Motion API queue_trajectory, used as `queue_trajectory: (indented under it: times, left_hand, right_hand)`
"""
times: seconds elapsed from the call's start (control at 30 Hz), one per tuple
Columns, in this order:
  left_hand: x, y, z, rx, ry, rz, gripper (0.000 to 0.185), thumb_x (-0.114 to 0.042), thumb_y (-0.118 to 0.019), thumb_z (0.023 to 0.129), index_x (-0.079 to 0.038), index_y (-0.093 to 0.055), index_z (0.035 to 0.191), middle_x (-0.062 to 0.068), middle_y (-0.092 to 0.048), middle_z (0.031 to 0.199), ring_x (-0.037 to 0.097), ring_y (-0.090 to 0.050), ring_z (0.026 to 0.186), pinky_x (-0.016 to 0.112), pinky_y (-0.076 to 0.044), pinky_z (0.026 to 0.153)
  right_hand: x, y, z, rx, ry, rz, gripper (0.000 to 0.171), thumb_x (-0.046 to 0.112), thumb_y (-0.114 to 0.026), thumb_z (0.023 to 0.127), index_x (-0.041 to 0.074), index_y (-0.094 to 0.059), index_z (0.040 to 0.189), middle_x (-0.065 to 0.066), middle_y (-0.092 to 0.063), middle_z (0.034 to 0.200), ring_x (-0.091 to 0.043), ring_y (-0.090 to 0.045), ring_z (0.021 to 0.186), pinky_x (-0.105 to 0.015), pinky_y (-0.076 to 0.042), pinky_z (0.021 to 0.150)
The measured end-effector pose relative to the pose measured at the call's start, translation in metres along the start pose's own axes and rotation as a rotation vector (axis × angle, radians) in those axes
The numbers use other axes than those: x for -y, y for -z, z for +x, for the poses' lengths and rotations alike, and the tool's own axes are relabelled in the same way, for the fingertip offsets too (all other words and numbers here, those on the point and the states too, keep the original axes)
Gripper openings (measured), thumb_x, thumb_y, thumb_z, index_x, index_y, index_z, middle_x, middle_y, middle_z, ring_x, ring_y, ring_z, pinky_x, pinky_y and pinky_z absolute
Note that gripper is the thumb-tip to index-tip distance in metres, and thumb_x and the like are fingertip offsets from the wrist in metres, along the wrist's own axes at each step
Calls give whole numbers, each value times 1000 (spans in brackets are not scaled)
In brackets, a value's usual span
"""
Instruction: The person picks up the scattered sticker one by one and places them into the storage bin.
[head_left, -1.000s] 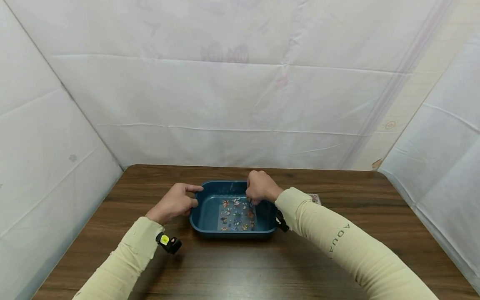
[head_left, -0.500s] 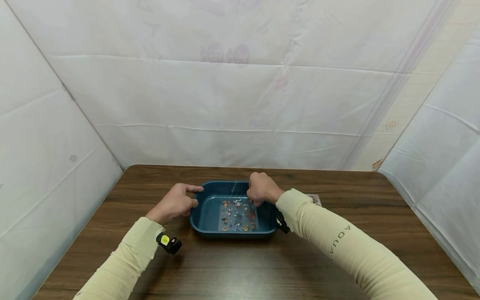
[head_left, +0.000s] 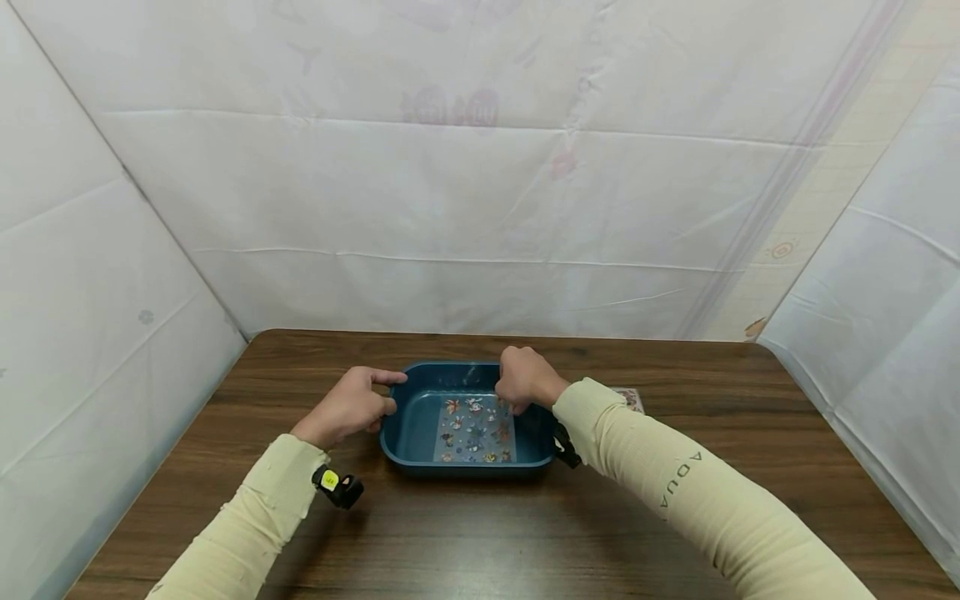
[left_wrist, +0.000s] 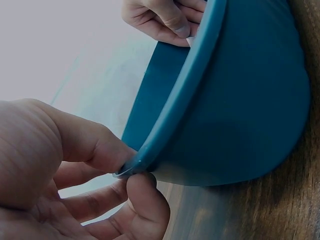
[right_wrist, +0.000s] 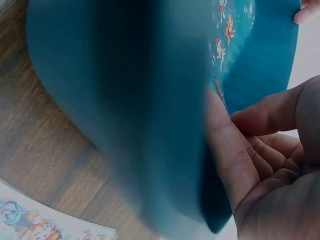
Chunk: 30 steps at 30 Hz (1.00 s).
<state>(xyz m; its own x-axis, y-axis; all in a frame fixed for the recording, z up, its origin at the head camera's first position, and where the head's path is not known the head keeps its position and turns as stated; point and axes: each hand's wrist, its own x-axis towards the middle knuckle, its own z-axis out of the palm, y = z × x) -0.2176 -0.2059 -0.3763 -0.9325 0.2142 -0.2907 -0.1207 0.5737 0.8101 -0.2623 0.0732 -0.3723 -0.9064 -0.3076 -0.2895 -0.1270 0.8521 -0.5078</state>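
Two hands work a blue tray [head_left: 408, 433]: left hand [head_left: 351, 406] pinches its rim, right hand [head_left: 523, 377] pinches the sticker sheet [head_left: 475, 428] inside.

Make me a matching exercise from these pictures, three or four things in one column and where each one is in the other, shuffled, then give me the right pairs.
Things:
1. left hand
2. right hand
3. sticker sheet
4. blue tray

Places:
A. flat on the tray's floor
B. on the wooden table
C. pinching the tray's left rim
D. fingers curled over the tray's right side, at the sheet's corner

Pairs: 1-C, 2-D, 3-A, 4-B
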Motion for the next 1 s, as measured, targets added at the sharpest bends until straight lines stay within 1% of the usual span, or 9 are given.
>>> queue_trajectory:
  times: [0.13, 0.23, 0.43, 0.5, 0.6, 0.73, 0.87, 1.0]
  left_hand:
    - [1, 0, 0, 3, 0, -6, 55, 4, -54, 96, -3, -55, 150, -5, -27, 51, 13, -31, 45, 32, -39, 55]
    - [1, 1, 0, 5, 2, -9, 55, 4, -54, 96, -4, -55, 150, -5, -27, 51, 13, -30, 45, 32, -39, 55]
    - [1, 1, 1, 5, 2, -5, 54, 4, -54, 96, -4, -55, 150, -5, -28, 50, 13, -32, 44, 33, -40, 55]
    - [1, 1, 1, 6, 0, -6, 54, 4, -54, 96, -3, -55, 150, -5, -28, 50, 13, -32, 44, 32, -40, 55]
    - [1, 1, 1, 9, -4, -9, 55, 4, -54, 96, -3, -54, 150, -5, -27, 51, 13, -31, 45, 32, -40, 55]
    - [1, 1, 0, 10, -4, -12, 55, 4, -54, 95, -3, -54, 150, -4, -27, 51, 13, -31, 45, 32, -39, 56]
    - [1, 1, 0, 13, -2, -16, 55, 4, -53, 96, -3, -54, 150, -4, -27, 51, 14, -30, 45, 31, -38, 55]
    - [1, 1, 0, 12, -1, -17, 55, 4, -53, 96, -3, -54, 150, -4, -27, 51, 14, -30, 46, 31, -39, 55]
  right_hand:
    - [0, 0, 0, 5, -1, -18, 47, 2, -60, 96, 11, -54, 51, -10, -71, 60, -17, -74, 57, -32, -62, 62]
    - [0, 0, -1, 9, -2, -22, 43, 3, -61, 97, 10, -59, 54, -8, -71, 60, -17, -74, 56, -31, -61, 61]
    - [-3, -2, 0, 16, 0, -33, 51, 4, -62, 98, 13, -50, 49, -8, -68, 56, -17, -73, 56, -31, -62, 61]
    - [-4, -3, 1, 18, -5, -43, 49, 4, -62, 97, 12, -53, 50, -7, -69, 56, -16, -73, 55, -29, -61, 59]
    - [-4, -3, 1, 25, -20, -56, 48, 4, -63, 97, 12, -53, 50, -7, -69, 57, -15, -73, 55, -29, -61, 59]
    - [-4, -3, 2, 34, -39, -54, 45, 6, -65, 97, 10, -56, 54, -8, -70, 60, -15, -73, 56, -27, -60, 58]
    - [-5, -3, 2, 32, -43, -53, 33, 6, -65, 97, 5, -66, 64, -8, -71, 64, -14, -72, 56, -25, -59, 56]
    - [-5, -3, 2, 30, -44, -55, 28, 6, -66, 97, 0, -71, 71, -8, -71, 65, -14, -72, 56, -26, -59, 57]
